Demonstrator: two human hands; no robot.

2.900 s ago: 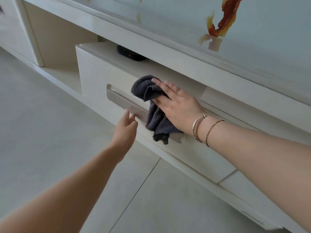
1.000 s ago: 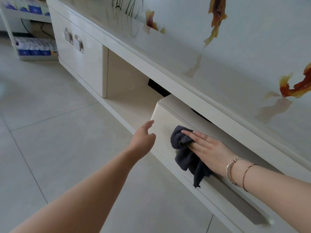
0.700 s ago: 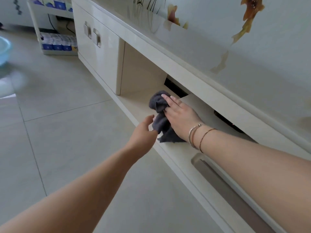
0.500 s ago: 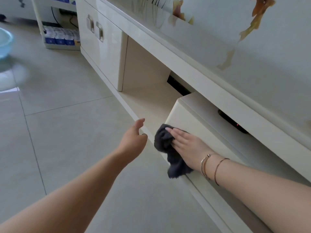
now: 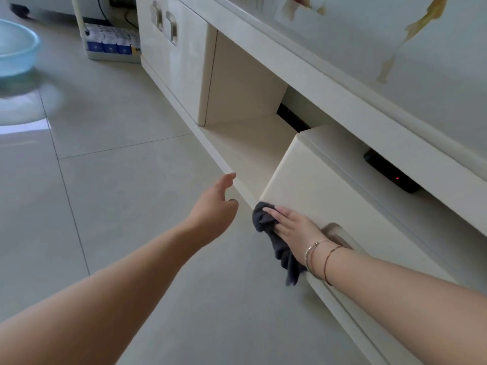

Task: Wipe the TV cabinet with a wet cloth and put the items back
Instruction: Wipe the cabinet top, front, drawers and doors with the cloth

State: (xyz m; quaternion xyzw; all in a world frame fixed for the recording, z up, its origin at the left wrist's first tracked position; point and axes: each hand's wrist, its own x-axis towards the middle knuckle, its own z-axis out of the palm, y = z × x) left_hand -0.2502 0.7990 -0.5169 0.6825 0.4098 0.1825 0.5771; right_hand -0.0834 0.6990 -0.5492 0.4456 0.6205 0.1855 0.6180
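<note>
The floor (image 5: 126,196) was the largest surface: pale, glossy square tiles with thin dark joints, spreading below and left of both hands. Next came 1 TV cabinet (image 5: 329,83), long and low, in smooth cream lacquer with rounded edges; its top carried orange-brown painted marks under a shiny finish. Beyond the fingers to the upper left stood 2 flat cabinet doors (image 5: 179,56), each with 1 rectangular metal pull, and beside them an open box-shaped recess. 1 drawer front (image 5: 324,196), a plain glossy slab with a recessed brushed-metal handle, lay directly under the right fingers. Far left of the fingers sat 1 round, translucent blue plastic basin (image 5: 15,48), only partly in view.

1 slim black device (image 5: 390,172), matte and rectangular with 1 tiny red light, rested on the shelf above and right of the right fingers. A row of blue-and-white boxes (image 5: 110,40) filled a low shelf well beyond the left fingers; their count could not be told.

1 dark grey cloth (image 5: 276,241), soft, nappy and crumpled, was at the drawer front's lower left corner, bunched under the fingertips and hanging down past the wrist. The right hand (image 5: 292,225) pressed it flat against the drawer with straight, close-set fingers; 2 thin bracelets circled the wrist. The left hand (image 5: 213,204) hovered just left of the cloth, touching nothing, fingers loosely spread and slightly bent.
</note>
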